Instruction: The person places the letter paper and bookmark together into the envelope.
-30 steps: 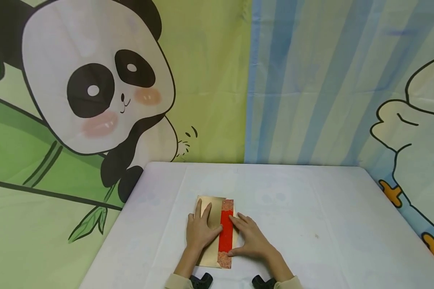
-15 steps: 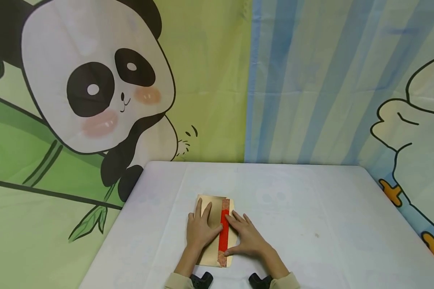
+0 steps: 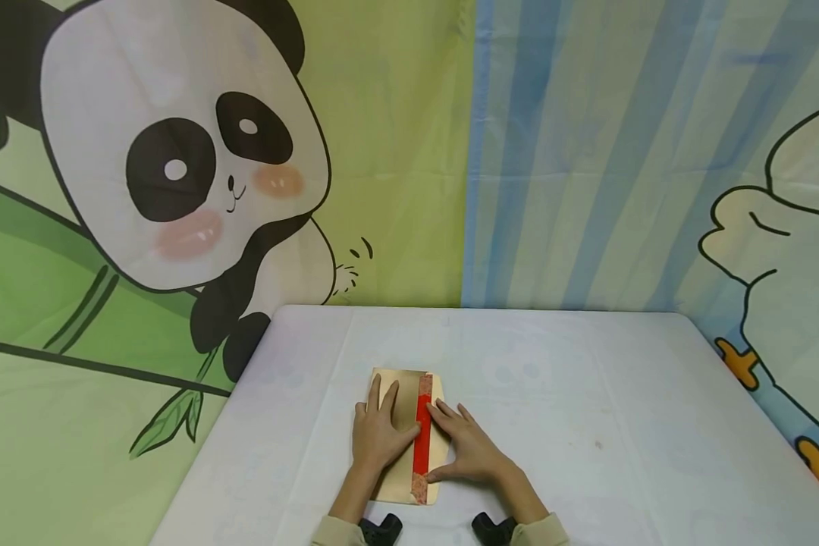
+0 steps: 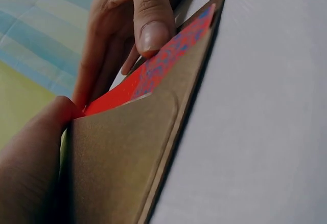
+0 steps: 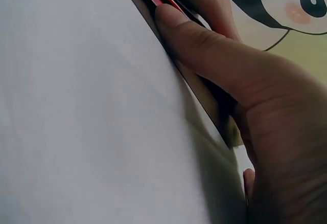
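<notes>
A gold paper envelope [image 3: 404,409] lies on the white table with its opening toward the right. A red card [image 3: 422,436] with patterned ends sits partly inside, showing as a narrow strip along that opening. My left hand [image 3: 378,436] rests on the envelope with spread fingers, its thumb by the opening edge. On the other side, my right hand [image 3: 474,451] touches the card's exposed side with fingertips and thumb set well apart. In the left wrist view the right thumb [image 4: 155,36] presses near the patterned end of the card [image 4: 153,68]; the inner part is hidden by the envelope front.
The white tabletop [image 3: 587,394] stretches out behind and to both sides of the envelope. A printed cloth with a panda [image 3: 191,152] and blue stripes [image 3: 621,152] hangs behind it. Black wrist devices [image 3: 381,529] sit beneath both wrists.
The red card has slid left under the envelope's front, so its visible strip is narrower and more gold shows to its right. My right hand moved slightly left with it; the left stayed put.
</notes>
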`<state>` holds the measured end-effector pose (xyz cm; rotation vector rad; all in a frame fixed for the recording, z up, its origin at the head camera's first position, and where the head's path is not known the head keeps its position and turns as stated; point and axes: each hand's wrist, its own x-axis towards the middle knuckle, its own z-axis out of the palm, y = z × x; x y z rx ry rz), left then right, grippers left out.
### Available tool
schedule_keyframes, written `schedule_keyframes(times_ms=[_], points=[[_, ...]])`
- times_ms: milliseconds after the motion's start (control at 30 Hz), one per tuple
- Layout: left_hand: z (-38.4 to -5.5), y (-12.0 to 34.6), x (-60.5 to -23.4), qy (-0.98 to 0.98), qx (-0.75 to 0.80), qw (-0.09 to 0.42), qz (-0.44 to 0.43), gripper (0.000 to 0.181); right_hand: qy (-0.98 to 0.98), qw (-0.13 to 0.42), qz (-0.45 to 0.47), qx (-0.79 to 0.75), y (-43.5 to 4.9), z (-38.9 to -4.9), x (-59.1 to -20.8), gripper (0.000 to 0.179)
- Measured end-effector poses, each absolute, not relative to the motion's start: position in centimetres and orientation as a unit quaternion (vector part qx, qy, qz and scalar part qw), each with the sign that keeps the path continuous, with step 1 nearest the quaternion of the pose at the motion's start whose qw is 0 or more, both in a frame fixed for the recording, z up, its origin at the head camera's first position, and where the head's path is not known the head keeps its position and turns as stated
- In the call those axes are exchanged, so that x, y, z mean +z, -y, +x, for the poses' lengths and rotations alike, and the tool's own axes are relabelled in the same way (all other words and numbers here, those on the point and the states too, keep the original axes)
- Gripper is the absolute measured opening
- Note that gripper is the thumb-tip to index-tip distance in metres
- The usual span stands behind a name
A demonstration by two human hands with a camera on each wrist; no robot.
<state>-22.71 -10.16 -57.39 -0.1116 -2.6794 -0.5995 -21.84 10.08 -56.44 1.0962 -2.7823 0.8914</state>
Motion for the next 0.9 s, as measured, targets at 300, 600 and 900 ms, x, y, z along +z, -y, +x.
schedule_keyframes(times_ms=[300,600,900], points=[[-22.9,10.2,-57.7,0.955,-0.206,0.209,-0.047,0.086,0.884,0.045,0.375,0.277,-9.1,-22.0,-56.7,0.111],[-22.9,10.2,-57.8,0.956,-0.200,0.209,-0.048,0.089,0.888,0.038,0.360,0.282,-8.9,-22.0,-56.6,0.114],[-22.8,10.1,-57.6,0.955,-0.198,0.211,-0.058,0.089,0.885,0.055,0.375,0.270,-8.5,-22.2,-56.5,0.111]])
